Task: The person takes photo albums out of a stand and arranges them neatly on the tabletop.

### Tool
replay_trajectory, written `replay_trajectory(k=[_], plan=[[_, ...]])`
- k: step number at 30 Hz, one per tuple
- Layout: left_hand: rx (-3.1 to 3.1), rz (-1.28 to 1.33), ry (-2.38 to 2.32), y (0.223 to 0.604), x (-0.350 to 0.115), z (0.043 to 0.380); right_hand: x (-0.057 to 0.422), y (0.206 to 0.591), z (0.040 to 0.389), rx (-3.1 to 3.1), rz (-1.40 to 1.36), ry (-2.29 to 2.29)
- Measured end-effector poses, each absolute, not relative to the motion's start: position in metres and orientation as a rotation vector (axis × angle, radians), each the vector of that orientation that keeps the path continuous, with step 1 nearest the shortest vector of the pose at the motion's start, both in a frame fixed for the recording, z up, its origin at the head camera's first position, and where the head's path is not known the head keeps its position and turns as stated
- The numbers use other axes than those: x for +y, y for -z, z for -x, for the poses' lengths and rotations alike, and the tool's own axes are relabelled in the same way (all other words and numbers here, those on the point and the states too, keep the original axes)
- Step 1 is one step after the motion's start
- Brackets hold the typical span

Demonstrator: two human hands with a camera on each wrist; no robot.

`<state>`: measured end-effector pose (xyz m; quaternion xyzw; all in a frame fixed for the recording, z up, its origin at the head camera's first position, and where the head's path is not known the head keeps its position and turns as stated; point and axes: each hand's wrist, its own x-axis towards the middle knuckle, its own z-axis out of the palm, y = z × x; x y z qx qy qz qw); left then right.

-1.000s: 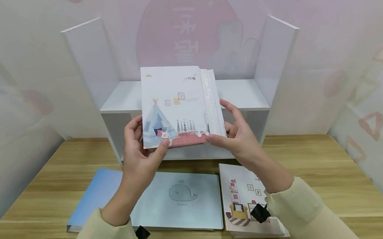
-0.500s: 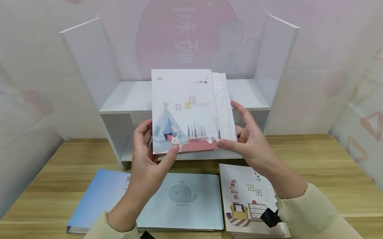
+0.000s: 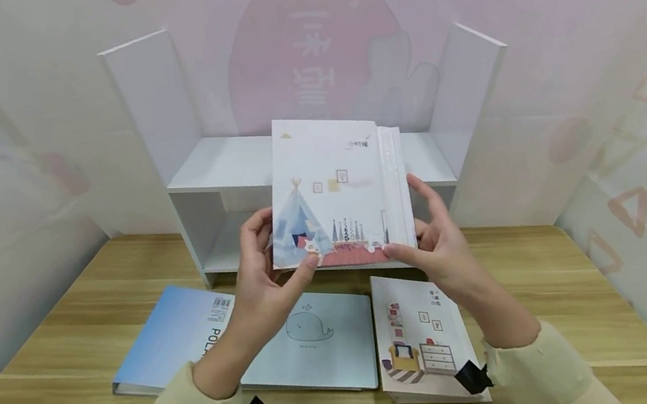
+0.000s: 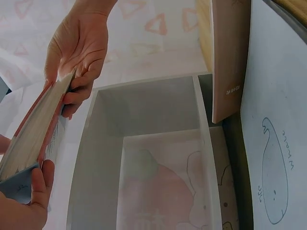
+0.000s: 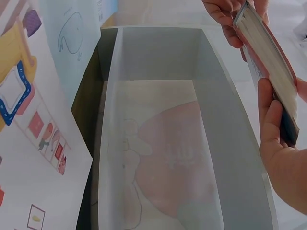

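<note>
Both hands hold a thick white photo album (image 3: 334, 187), its cover printed with a blue tent and a red rug, raised in front of the white shelf. My left hand (image 3: 266, 279) grips its lower left corner, thumb on the cover and fingers behind. At the lower right, my right hand (image 3: 445, 250) grips the spine side the same way. The wrist views show the album edge-on, with the page block (image 4: 36, 129) between red-edged covers; the near hand (image 5: 280, 143) in the right wrist view holds one end.
On the wooden table (image 3: 562, 306) lie a blue album (image 3: 166, 341), a pale blue album with a whale drawing (image 3: 331, 346) and a white album with a furniture picture (image 3: 413, 355). Behind them stands the white shelf (image 3: 224, 157) with two upright side panels, against a printed wall.
The held album and both hands have moved right and lower in the head view. The grip looks the same, and more of the blue album's lettering now shows.
</note>
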<state>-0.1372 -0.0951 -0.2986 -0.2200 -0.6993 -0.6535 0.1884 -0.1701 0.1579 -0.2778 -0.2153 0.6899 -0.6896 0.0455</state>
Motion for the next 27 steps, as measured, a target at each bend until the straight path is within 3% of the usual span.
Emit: replay_trajectory(k=[27], plan=[[-2.041, 0.814, 1.875, 0.308, -0.073, 0.122, 0.199, 0.287, 0.143, 2.173, 0.728, 2.069]])
